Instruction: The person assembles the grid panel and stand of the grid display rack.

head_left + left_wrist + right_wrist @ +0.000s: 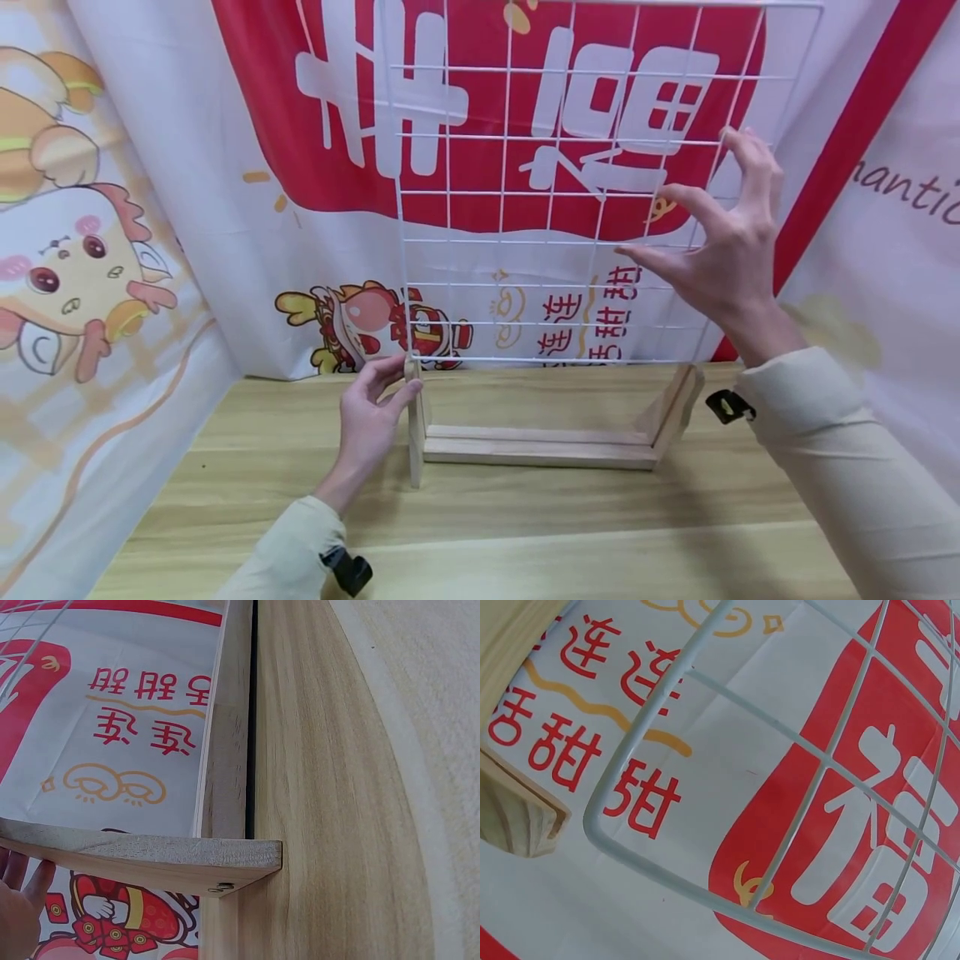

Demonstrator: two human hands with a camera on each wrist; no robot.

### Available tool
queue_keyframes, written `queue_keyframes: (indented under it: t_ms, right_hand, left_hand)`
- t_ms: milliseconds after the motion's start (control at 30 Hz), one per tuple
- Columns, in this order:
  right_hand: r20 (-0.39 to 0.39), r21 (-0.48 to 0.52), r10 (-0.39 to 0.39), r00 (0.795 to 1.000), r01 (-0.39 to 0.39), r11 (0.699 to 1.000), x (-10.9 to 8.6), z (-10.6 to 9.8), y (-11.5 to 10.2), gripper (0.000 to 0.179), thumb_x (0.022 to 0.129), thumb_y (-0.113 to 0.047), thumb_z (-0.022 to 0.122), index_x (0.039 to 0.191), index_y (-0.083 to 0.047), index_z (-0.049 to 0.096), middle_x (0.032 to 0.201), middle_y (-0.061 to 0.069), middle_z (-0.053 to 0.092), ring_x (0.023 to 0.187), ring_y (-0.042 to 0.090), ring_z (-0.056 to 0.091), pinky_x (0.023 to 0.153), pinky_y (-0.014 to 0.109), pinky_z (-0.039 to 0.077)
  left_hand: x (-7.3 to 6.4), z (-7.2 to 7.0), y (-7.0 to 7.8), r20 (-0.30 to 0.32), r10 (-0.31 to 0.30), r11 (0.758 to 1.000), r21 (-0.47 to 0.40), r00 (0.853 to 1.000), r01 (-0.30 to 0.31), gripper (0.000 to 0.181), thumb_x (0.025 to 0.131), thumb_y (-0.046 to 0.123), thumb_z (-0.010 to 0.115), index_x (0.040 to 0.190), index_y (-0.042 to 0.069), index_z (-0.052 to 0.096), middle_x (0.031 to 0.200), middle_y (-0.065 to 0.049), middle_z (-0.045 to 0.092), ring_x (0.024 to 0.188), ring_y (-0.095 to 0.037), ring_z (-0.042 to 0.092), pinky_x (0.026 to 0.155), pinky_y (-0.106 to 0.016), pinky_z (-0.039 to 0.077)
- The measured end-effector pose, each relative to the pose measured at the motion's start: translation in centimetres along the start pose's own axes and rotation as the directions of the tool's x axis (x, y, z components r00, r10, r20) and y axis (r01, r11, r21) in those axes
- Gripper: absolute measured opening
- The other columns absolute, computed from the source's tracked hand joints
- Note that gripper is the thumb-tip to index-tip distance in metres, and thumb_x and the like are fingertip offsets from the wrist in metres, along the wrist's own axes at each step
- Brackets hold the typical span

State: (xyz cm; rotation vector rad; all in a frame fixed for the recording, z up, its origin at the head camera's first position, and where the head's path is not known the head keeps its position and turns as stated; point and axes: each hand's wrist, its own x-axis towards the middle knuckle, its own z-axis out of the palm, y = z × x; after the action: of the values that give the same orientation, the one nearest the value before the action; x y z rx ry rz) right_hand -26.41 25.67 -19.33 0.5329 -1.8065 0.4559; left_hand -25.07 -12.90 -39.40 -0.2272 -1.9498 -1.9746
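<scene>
A white wire grid panel (570,183) stands upright on a wooden base (540,446), its lower edge level with the tops of the base's two end posts; whether it sits in their slots cannot be told. The base rests on a pale wooden table (480,533), near the back edge, in front of a red-and-white printed banner (300,125) that covers the wall.

The left hand (369,417) is at the left end post of the base: thumb and fingers are curled around the top of the post, pinching it just beneath the panel's lower left corner. In the left wrist view the post (142,859) crosses the frame with a small screw in its end, and the fingertips (19,900) lie just beside its underside.

The right hand (723,242) is raised at the panel's right side, fingers spread and nearly straight, gripping nothing; the fingertips appear to touch or lie just against the wires. The right wrist view shows the panel's rounded corner (600,825) close up, with the end of the right post (514,814) just beside it.

Both arms wear pale sleeves (847,450), each with a black strap clip (729,407).
</scene>
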Motion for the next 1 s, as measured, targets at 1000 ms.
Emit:
queue_keyframes:
  t_ms: [1000]
  right_hand:
    - [-0.003, -0.036, -0.016, 1.000, 0.016, 0.999, -1.6, -0.2, 0.0, 0.075, 0.085, -0.071, 0.072, 0.127, -0.010, 0.077, 0.169, 0.016, 0.041, 0.162, 0.029, 0.029, 0.133, 0.062, 0.028]
  left_hand:
    - [-0.5, -0.2, 0.1, 0.002, -0.036, 0.999, 0.023, 0.999, 0.036, 0.040, 0.096, 0.002, 0.076, 0.134, 0.005, 0.064, 0.135, -0.014, 0.068, 0.126, -0.018, 0.066, 0.103, -0.021, 0.060]
